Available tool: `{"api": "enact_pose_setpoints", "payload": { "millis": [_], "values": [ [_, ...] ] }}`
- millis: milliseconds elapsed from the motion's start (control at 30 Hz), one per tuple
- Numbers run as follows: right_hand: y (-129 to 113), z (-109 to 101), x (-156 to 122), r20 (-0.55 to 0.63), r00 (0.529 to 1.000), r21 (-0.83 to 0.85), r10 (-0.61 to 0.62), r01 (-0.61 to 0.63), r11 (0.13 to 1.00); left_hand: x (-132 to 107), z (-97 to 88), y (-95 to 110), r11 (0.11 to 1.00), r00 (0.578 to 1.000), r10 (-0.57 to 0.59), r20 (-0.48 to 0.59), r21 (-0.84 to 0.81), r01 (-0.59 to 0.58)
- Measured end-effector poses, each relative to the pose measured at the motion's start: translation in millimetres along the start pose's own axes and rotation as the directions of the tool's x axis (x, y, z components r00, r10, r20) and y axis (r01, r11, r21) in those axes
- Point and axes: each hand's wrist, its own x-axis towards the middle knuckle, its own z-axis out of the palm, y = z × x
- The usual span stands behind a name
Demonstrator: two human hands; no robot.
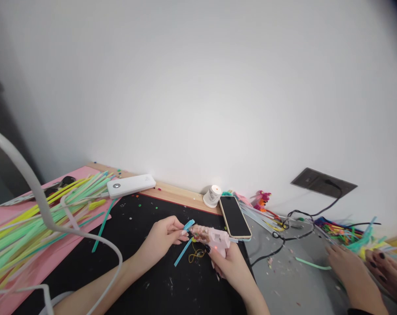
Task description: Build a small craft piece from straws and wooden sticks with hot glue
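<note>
My left hand (163,236) pinches a short folded piece of blue pipe cleaner (189,224) between thumb and fingers. Wrapped round the handle of a pale pink hot glue gun (219,238) is my right hand (233,264). The gun's nozzle end is crusted with brownish residue and points left, at or very close to the blue piece; whether they touch I cannot tell. A small red light glows on the gun. Below the nozzle, a loose blue strip (183,252) and a yellowish looped strand (196,256) lie on the black mat (142,227).
Bundled pipe cleaners (70,214) lie on pink sheets at left, beside a white power bank (131,186). A paper cup (212,196) and a phone (235,217) stand behind my hands. Black cables (298,239) cross the grey table. Another person's hands (352,271) work at right. A white tube (37,192) arcs nearby.
</note>
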Motion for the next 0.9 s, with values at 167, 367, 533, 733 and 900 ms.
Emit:
{"api": "enact_pose_setpoints", "payload": {
  "millis": [167, 367, 533, 733, 900],
  "values": [
    [3, 1, 1, -0.008, 1.0, -0.014, 0.011, -0.011, 1.0, 0, 0.6, 1, 1.0, 1.0, -0.016, 0.001, -0.004, 0.016],
    [0, 1, 1, -0.005, 0.999, -0.025, -0.034, 0.034, 0.999, -1, 1.4, 4, 0.999, 0.999, -0.047, -0.007, -0.006, 0.047],
    [-9, -1, -1, -0.024, 0.994, -0.062, -0.111, 0.109, 0.992, 1, 0.4, 2, 0.996, 0.997, -0.079, -0.021, -0.043, 0.078],
    [-26, -1, -3, 0.004, 0.946, -0.068, -0.323, 0.322, 0.944, 2, -0.4, 0, 0.992, 0.994, -0.1, -0.037, -0.075, 0.097],
    [-22, -1, -2, 0.034, 0.942, -0.065, -0.334, 0.336, 0.94, 4, -0.9, -2, 0.992, 0.994, -0.104, -0.039, -0.081, 0.1]
  ]
}}
